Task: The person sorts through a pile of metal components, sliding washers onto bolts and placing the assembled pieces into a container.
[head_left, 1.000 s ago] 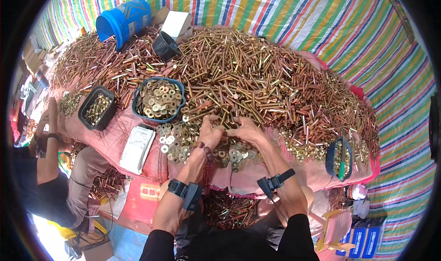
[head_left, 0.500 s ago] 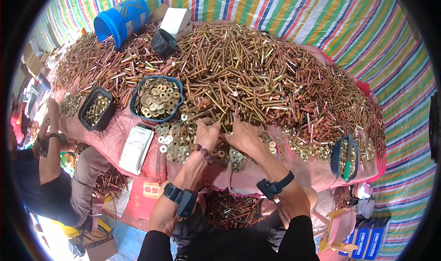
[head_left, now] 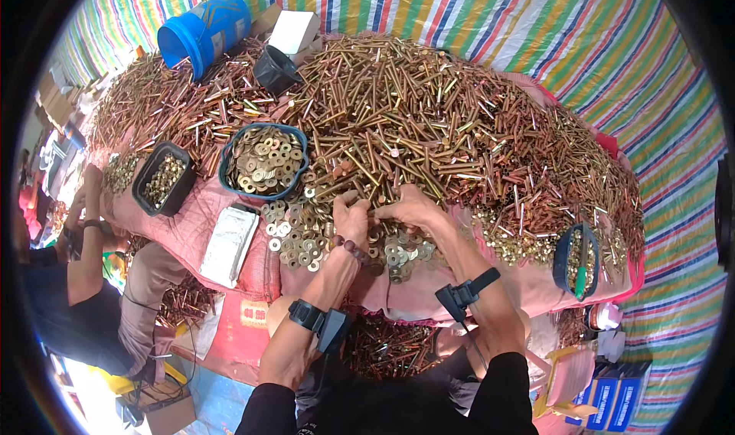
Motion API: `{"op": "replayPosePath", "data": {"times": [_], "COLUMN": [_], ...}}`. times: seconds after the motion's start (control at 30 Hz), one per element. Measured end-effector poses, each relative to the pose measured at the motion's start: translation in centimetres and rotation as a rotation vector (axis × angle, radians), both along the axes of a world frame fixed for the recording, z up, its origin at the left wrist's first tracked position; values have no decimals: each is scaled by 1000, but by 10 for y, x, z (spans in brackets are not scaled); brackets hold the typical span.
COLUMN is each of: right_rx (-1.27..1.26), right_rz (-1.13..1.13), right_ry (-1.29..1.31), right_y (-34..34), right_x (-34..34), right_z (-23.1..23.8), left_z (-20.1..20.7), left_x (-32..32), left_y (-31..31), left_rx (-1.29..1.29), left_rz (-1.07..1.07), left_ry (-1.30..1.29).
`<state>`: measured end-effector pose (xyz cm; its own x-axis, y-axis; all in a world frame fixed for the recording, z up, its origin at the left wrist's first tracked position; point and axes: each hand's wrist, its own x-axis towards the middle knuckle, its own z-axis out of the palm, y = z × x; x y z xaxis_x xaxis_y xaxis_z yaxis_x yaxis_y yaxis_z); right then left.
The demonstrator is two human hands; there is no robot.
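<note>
My left hand and my right hand meet close together at the near edge of a large heap of copper-coloured bolts. Both sets of fingers are bent and pinched; whatever sits between them is too small or hidden to name. Loose flat washers lie on the pink cloth beside my left wrist, and more washers spread below my right hand. Left of the hands, a blue-rimmed bowl holds a pile of washers. Small brass-coloured nuts are scattered to the right of my right hand.
A dark tub of nuts and a silvery packet rest at left. At right stands a small basket with a green-handled tool. A blue bucket and black pot lie behind. Another person's arm works at far left.
My right hand has shifted slightly right and up, its index finger now bent in toward the left hand. My left hand has moved a little to the right.
</note>
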<state>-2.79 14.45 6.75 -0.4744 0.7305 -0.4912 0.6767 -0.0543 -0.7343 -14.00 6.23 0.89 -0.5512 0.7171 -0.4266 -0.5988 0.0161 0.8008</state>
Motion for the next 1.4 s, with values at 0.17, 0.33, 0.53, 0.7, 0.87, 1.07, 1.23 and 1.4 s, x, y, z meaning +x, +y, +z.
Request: {"op": "replayPosePath", "data": {"times": [0.17, 0.33, 0.53, 0.7, 0.87, 1.07, 1.23, 1.4], "right_rx": [-41, -79, -108, -155, -68, -77, -65, -127], "right_rz": [89, 64, 101, 53, 64, 182, 233, 324], "right_ry": [72, 117, 122, 119, 97, 138, 105, 280], "right_y": [-1, 3, 14, -3, -3, -5, -1, 7], "right_x": [7, 6, 8, 2, 4, 1, 6, 13], "right_z": [-2, 4, -8, 7, 5, 15, 14, 0], "left_z": [0, -5, 9, 9, 1, -4, 4, 15], "left_x": [-1, -8, -3, 0, -4, -9, -13, -4], "left_y": [4, -1, -4, -7, 0, 0, -4, -9], "left_rx": [33, 50, 59, 54, 49, 56, 37, 167], "left_rz": [24, -53, -135, -93, -105, -97, -244, -278], "left_ry": [-86, -60, -141, -184, -213, -199, -222, -279]}}
